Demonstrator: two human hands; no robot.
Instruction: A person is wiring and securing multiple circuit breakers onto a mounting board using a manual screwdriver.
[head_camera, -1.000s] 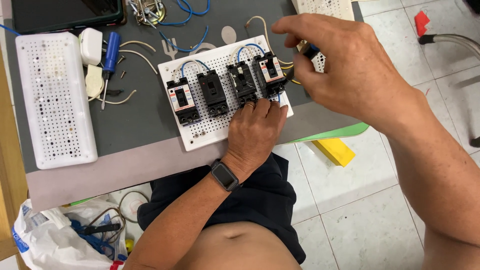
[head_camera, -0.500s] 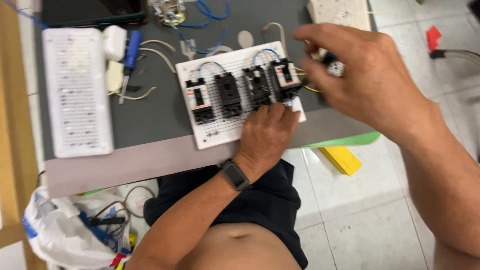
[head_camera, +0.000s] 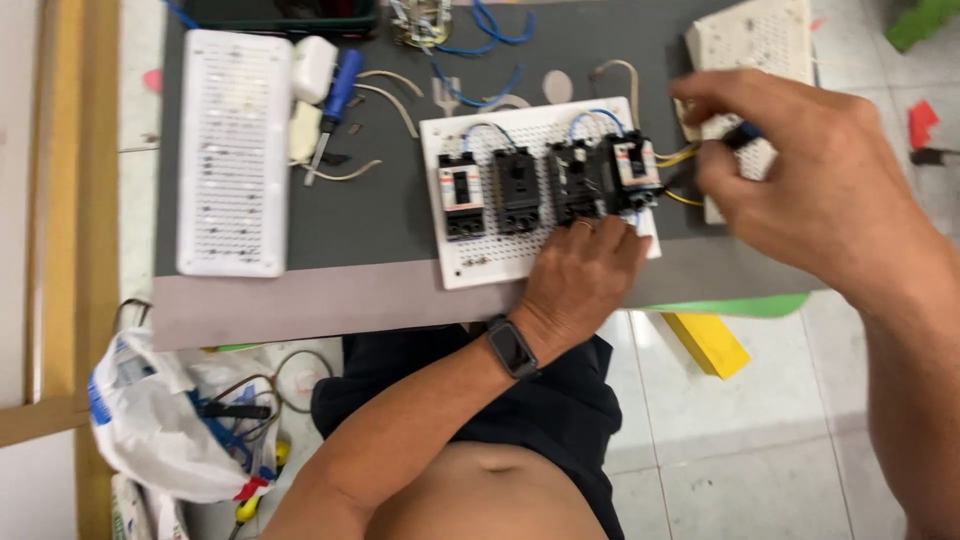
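Observation:
A white perforated board (head_camera: 480, 265) lies on the grey table top and carries several black circuit breakers (head_camera: 518, 190) joined by blue wire loops (head_camera: 482, 130). My left hand (head_camera: 580, 270), with a dark watch at the wrist, presses on the board's front edge just below the right-hand breakers. My right hand (head_camera: 810, 190) hovers at the board's right end and pinches a small dark blue tool (head_camera: 742, 135). Its tip is close to the yellow wires (head_camera: 675, 157) leaving the rightmost breaker (head_camera: 632, 170). The tool's tip is hidden by my fingers.
A long white perforated tray (head_camera: 232, 150), a blue-handled screwdriver (head_camera: 335, 100) and a white plug (head_camera: 313, 68) lie at the left. Another white perforated board (head_camera: 750, 40) sits at the back right. On the floor are a plastic bag of tools (head_camera: 160, 420) and a yellow block (head_camera: 708, 345).
The view has swung, so the board now sits more to the middle. Both hands keep their places: left on the board's edge, right by the rightmost breaker.

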